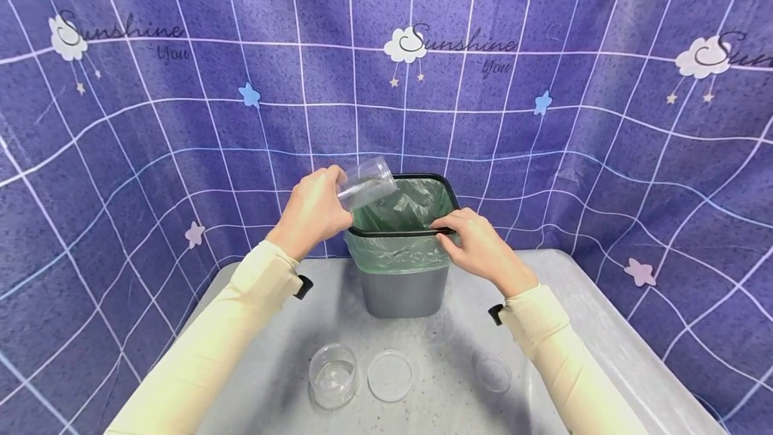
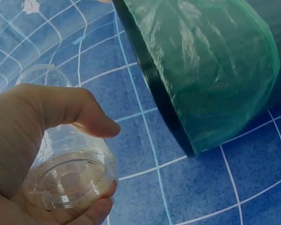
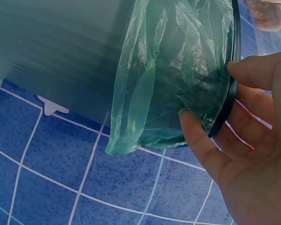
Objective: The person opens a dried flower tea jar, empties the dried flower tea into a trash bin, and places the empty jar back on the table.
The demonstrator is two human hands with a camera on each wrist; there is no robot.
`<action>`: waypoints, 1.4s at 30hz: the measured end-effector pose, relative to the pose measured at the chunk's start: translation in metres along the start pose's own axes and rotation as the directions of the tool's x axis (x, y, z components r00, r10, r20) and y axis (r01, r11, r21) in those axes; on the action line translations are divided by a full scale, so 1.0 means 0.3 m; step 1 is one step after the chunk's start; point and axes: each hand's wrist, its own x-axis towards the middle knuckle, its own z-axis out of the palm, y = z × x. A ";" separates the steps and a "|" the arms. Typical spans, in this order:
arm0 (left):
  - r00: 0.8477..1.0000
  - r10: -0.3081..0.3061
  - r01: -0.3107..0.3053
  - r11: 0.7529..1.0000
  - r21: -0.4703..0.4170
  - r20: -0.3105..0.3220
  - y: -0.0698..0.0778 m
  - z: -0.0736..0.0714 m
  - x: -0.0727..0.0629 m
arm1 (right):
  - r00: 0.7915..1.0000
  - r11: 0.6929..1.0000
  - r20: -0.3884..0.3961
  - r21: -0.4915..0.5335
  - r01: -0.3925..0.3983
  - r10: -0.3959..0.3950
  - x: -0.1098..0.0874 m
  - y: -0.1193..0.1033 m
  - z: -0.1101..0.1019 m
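My left hand (image 1: 317, 210) grips a clear plastic jar (image 1: 370, 181), tilted with its far end over the left side of the trash bin (image 1: 403, 295). In the left wrist view the fingers wrap round the jar (image 2: 68, 173), with its round base facing the camera. Folded over the grey bin is a green bag (image 1: 398, 255), held under a black rim ring (image 1: 394, 234). My right hand (image 1: 477, 244) pinches that ring at its front right corner, fingers over the inside and thumb outside. In the right wrist view, fingertips (image 3: 185, 115) press on the green bag.
Nearer on the grey table (image 1: 278, 361) stand a short clear jar (image 1: 333, 378), a round clear lid (image 1: 390, 376) beside it and a smaller lid (image 1: 494, 372) to the right. A blue grid-patterned cloth (image 1: 483, 133) hangs behind the bin and along both sides.
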 end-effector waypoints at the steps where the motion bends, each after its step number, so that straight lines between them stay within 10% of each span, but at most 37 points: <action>1: 1.000 -0.005 0.005 1.000 -0.008 0.005 0.003 0.002 -0.003 | 1.000 1.000 -0.001 0.001 0.001 -0.001 0.001 0.000 -0.001; 42: 0.992 -0.093 0.073 0.972 -0.223 -0.081 0.034 0.073 -0.134 | 0.995 1.000 -0.103 -0.027 -0.008 0.005 -0.040 -0.020 -0.055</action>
